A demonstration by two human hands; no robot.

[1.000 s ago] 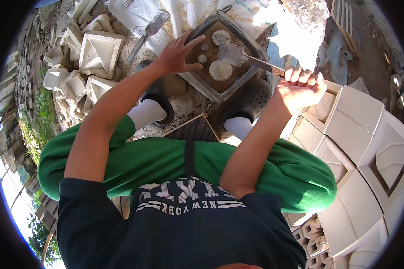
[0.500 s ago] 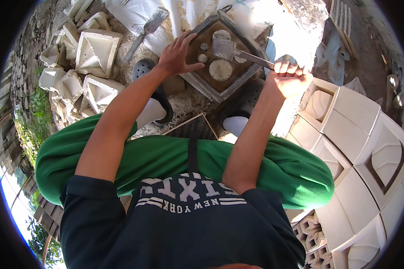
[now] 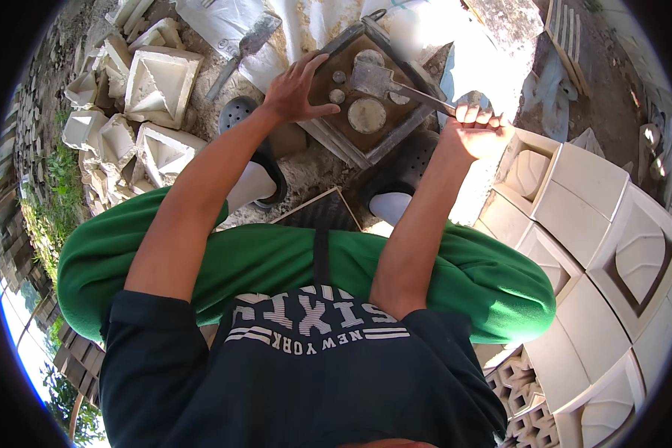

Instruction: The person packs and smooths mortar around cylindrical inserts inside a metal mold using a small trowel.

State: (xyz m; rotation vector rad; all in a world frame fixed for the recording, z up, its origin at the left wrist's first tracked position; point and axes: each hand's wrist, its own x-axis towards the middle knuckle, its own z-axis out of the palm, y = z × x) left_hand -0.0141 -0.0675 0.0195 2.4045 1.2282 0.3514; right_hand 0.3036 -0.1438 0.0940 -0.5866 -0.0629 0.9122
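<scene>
A square grey-framed mould (image 3: 334,140) lies between my feet, its brown inner face bearing several pale round discs, the largest (image 3: 366,116) toward the near corner. My right hand (image 3: 479,133) is closed around the handle of a trowel (image 3: 372,79). Its flat, dusty blade lies over the discs, hiding part of them; whether it touches the surface I cannot tell. On the frame's left side rests my left hand (image 3: 295,93), fingers spread and holding nothing.
A second trowel (image 3: 252,41) lies on white sacking (image 3: 209,26) at the far left. Cast pale blocks (image 3: 163,86) are heaped to the left. Rows of pale relief blocks (image 3: 582,213) stand on the right. A dark framed panel (image 3: 317,213) sits between my dark clogs (image 3: 399,168).
The trowel's blade has tilted slightly over the discs, its handle now showing thinner. My right hand has shifted a little left; my left hand stays in place.
</scene>
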